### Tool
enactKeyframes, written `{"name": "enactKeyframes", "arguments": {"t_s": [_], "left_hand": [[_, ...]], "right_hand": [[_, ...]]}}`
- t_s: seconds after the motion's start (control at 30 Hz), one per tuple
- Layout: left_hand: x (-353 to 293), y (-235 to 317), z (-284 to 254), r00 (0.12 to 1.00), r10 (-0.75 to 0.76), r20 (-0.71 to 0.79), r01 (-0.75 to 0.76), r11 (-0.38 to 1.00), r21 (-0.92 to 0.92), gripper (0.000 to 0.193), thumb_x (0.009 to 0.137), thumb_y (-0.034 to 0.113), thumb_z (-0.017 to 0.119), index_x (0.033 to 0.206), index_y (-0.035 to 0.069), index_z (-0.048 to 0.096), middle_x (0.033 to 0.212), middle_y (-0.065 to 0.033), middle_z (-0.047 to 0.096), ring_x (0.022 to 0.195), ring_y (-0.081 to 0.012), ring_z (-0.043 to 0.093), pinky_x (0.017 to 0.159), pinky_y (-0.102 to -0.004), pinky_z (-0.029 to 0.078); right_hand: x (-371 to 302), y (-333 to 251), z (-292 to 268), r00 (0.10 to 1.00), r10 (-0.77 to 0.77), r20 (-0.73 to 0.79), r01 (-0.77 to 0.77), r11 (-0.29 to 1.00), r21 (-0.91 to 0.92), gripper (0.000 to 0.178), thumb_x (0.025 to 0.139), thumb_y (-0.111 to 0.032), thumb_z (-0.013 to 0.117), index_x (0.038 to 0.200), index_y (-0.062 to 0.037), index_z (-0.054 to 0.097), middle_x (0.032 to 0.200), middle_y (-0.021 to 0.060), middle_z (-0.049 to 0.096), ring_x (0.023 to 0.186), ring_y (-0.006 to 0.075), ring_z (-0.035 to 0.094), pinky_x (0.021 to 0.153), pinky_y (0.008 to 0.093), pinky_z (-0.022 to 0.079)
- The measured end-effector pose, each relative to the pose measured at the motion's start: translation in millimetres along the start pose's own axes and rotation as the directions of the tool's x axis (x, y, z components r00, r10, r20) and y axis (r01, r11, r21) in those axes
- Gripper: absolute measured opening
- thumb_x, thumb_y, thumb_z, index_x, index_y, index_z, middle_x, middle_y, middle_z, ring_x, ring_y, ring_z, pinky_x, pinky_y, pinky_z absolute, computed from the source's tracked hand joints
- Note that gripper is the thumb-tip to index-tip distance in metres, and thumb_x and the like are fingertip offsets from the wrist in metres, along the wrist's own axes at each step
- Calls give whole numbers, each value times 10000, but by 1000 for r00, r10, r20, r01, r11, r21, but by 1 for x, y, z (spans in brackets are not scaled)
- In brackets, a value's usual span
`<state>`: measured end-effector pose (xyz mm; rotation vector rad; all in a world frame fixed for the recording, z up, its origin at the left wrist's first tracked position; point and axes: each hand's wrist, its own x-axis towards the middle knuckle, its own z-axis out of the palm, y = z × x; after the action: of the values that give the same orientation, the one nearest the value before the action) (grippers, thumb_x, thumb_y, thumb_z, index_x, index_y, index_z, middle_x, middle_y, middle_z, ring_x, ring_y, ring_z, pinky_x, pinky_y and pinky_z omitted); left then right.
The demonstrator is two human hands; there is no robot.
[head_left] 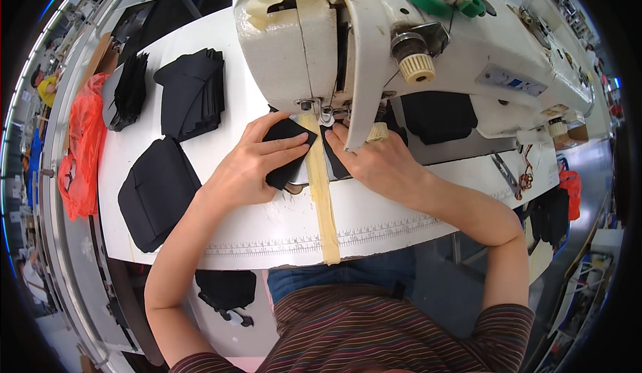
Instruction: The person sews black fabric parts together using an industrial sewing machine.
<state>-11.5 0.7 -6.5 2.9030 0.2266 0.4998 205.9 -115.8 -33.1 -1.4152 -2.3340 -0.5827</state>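
A white sewing machine (314,45) stands on a white table (267,229). Under its needle lies a small piece of black fabric (289,147). My left hand (251,166) rests flat on the left part of this piece, fingers spread and pressing it down. My right hand (374,162) presses the right part of the black fabric (336,162) beside the presser foot (326,114). A strip of yellowish tape (321,192) runs from the needle toward the table's near edge, between my hands.
Stacks of black fabric pieces (190,92) (130,89) (157,192) lie on the table's left side. An orange plastic bag (80,146) hangs at the left edge. Scissors (505,172) lie at the right. More black fabric (438,115) sits behind the machine arm.
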Motion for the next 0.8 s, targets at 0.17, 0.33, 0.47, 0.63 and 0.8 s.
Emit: {"name": "enactKeyframes", "arguments": {"t_s": [0.17,0.33,0.47,0.63,0.8], "left_hand": [[-1,5,22,983,-63,-174,69,997,25,504,560,-48,699,1059,21,704,1096,-96,708,927,-285,676,785,-360,565],[10,18,35,978,33,-207,11,978,207,533,517,15,730,1041,-61,671,1072,-134,686,784,-215,585,686,-308,545],[16,25,38,977,-51,-209,84,985,149,504,539,4,723,1036,-64,673,1077,-141,678,800,-214,586,694,-309,546],[19,25,42,976,-58,-210,94,982,164,435,602,-2,689,1032,-67,673,1074,-138,675,800,-207,584,690,-303,544],[20,27,42,969,-66,-236,107,980,167,374,643,-8,658,1013,-66,674,1054,-129,670,797,-207,584,685,-306,542]], "right_hand": [[-1,-2,-1,1000,-10,-2,10,1000,-16,349,730,-73,654,1057,47,665,881,77,637,850,183,625,722,287,523],[-1,-3,2,998,-2,-59,1,1000,-9,297,722,-72,659,1003,23,670,842,70,630,831,179,629,703,288,522],[-2,-3,4,997,19,-77,-19,1000,4,190,697,-76,666,876,-15,647,779,52,614,794,177,627,677,288,527],[-2,-1,8,993,13,-117,-12,1000,5,171,676,-73,664,836,-18,638,757,53,607,782,177,624,652,284,527],[1,1,6,990,-15,-138,18,1000,22,181,662,-67,666,829,-3,640,751,62,605,771,182,617,643,283,529]]}}
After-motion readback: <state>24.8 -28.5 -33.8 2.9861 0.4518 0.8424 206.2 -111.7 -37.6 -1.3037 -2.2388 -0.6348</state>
